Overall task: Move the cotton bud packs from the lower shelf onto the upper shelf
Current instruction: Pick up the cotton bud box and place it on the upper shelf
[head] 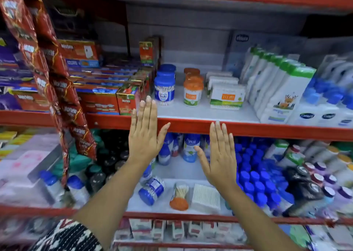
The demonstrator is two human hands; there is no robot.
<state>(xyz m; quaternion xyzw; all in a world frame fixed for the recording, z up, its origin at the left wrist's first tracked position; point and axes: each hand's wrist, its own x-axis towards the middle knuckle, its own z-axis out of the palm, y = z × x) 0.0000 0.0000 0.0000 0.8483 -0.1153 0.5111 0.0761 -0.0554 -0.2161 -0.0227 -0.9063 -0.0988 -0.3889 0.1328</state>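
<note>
Bright, even light; edges blurred and bowed, centre sharp

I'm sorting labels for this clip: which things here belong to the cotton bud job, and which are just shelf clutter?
Job: blue-lidded clear jar lying on its side, tipped orange-lidded jar, flat white rectangular bud pack, upper shelf's red front edge, both open, empty hands.

Clutter: red Mortein boxes, white green-capped bottles, blue-capped bottles.

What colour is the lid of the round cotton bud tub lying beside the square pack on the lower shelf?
Orange lid, seen in the head view.
</note>
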